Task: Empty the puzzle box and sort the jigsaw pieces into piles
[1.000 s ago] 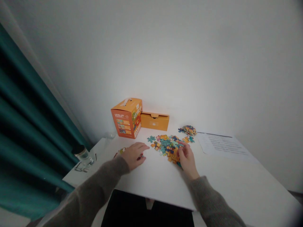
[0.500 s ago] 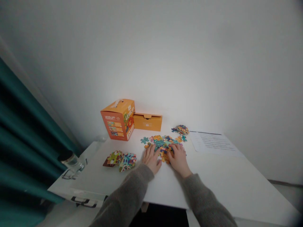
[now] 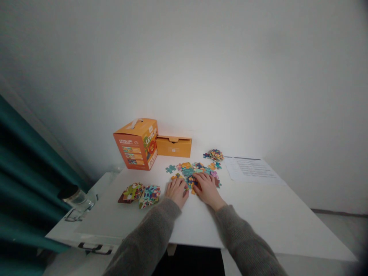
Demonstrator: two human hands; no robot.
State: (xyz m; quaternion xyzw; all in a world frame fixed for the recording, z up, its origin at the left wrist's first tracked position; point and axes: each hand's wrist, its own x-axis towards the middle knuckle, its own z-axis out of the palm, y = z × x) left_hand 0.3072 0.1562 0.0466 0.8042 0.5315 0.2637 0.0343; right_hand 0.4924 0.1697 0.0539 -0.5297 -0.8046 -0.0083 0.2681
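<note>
Colourful jigsaw puzzle pieces [image 3: 188, 171] lie in a loose, overlapping spread on the white table. At the near left edge of that spread is my left hand [image 3: 176, 192], its fingers curled in towards the thumb around a small puzzle piece [image 3: 186, 188], which is mostly hidden. My right hand [image 3: 208, 190] rests on the right part of the spread, fingers stretched over the pieces and thumb apart, covering some of them. A single teal piece [image 3: 170, 168] sits at the far left of the spread.
An orange puzzle box [image 3: 138, 143] and a lower orange carton [image 3: 174, 147] stand against the wall. Stacked pieces [image 3: 216, 155] lie behind the spread, more piles [image 3: 149, 196] to the left. Printed paper [image 3: 253, 170] is at right, a glass jar [image 3: 77, 198] at far left.
My left hand's fingers have drawn in from stretched to curled. The right hand has shifted slightly towards the middle of the pieces. The whole view has moved a little, so everything appears further left.
</note>
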